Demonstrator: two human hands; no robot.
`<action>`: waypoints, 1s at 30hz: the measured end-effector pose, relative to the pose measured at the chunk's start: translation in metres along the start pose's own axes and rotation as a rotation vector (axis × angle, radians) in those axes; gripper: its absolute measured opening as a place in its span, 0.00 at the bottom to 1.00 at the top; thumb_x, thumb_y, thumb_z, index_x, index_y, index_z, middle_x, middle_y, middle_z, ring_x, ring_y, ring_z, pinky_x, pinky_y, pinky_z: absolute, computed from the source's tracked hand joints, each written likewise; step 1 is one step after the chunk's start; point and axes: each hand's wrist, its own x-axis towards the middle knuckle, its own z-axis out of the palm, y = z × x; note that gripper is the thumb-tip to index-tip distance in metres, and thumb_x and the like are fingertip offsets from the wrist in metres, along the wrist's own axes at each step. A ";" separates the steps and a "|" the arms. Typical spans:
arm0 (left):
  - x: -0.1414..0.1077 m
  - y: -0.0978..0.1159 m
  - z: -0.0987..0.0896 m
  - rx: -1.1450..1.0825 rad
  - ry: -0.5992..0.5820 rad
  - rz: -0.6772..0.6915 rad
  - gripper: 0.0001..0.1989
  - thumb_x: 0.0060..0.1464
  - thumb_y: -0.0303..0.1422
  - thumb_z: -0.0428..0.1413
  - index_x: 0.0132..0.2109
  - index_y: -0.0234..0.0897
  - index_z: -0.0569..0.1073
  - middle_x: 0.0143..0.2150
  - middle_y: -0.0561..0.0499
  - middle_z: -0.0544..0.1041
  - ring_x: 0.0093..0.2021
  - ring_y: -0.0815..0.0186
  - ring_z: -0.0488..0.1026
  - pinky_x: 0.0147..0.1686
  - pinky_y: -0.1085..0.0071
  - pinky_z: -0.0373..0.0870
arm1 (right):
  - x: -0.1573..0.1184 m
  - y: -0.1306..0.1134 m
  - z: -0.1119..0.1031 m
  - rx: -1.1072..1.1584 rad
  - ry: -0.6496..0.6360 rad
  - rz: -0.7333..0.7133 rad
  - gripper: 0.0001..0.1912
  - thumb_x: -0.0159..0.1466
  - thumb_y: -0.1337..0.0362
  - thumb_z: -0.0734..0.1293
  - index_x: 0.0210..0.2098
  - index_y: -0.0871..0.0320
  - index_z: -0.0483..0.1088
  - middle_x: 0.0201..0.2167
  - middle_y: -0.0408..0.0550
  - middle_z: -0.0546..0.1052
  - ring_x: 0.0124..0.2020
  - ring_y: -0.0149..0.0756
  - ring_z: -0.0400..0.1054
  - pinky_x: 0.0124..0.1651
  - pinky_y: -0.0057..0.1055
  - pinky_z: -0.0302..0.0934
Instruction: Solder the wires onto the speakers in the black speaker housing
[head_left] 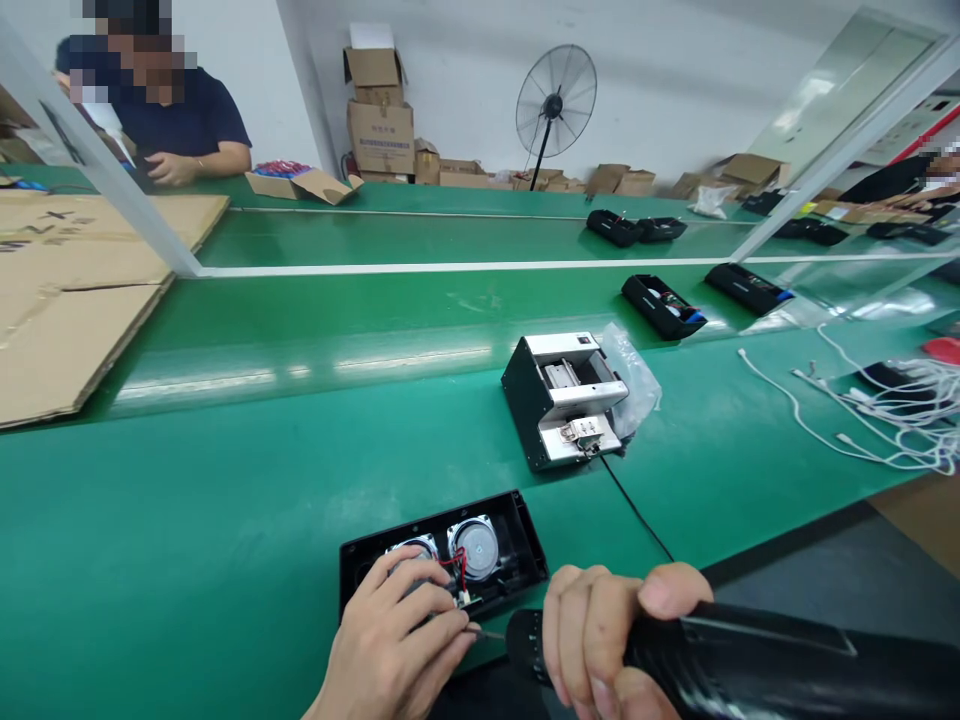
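A black electric screwdriver (750, 655) lies in my right hand (607, 635), fingers wrapped round its body near the front. Its thin bit (491, 635) points left, and the tip meets the fingertips of my left hand (401, 630). That hand is bent over a black speaker housing (532, 545), its fingers drawn together at the near edge; what they pinch there is hidden. Inside the open housing sits a round speaker (476, 549), with a second speaker (420, 546) partly covered by my fingers. Red wires (459, 562) run down to a small white connector (463, 598).
A black-and-silver device (559, 400) with a black cable (634, 505) stands beyond the housing, beside a clear plastic bag (634, 385). White cables (885, 420) lie at right. Farther back are black housings (664, 306), cardboard (82, 300) and a seated person (187, 120).
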 end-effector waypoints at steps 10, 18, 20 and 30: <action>-0.006 0.002 0.008 0.147 -0.005 -0.031 0.17 0.70 0.46 0.53 0.43 0.38 0.77 0.35 0.55 0.82 0.41 0.61 0.79 0.56 0.58 0.68 | 0.003 -0.002 -0.001 0.018 -0.006 -0.122 0.13 0.73 0.59 0.68 0.54 0.41 0.64 0.18 0.30 0.61 0.14 0.27 0.55 0.21 0.25 0.58; -0.013 -0.004 0.017 0.218 -0.035 0.001 0.13 0.74 0.35 0.49 0.42 0.37 0.76 0.34 0.56 0.81 0.38 0.64 0.78 0.58 0.59 0.64 | 0.004 0.008 -0.007 -0.073 -0.005 -0.145 0.13 0.74 0.63 0.64 0.56 0.42 0.62 0.22 0.33 0.64 0.19 0.29 0.57 0.24 0.26 0.59; -0.013 -0.005 0.016 0.187 -0.047 -0.001 0.12 0.73 0.34 0.50 0.40 0.37 0.75 0.33 0.57 0.80 0.36 0.65 0.77 0.59 0.60 0.64 | 0.004 0.013 -0.007 -0.086 -0.018 -0.144 0.13 0.74 0.63 0.63 0.56 0.42 0.61 0.22 0.33 0.64 0.20 0.30 0.58 0.23 0.26 0.59; -0.013 -0.005 0.014 0.203 -0.094 0.012 0.11 0.73 0.32 0.50 0.40 0.38 0.73 0.31 0.58 0.78 0.32 0.67 0.76 0.58 0.59 0.66 | 0.002 0.024 -0.010 -0.106 -0.079 -0.109 0.13 0.75 0.62 0.62 0.57 0.41 0.59 0.23 0.34 0.65 0.20 0.31 0.60 0.24 0.27 0.61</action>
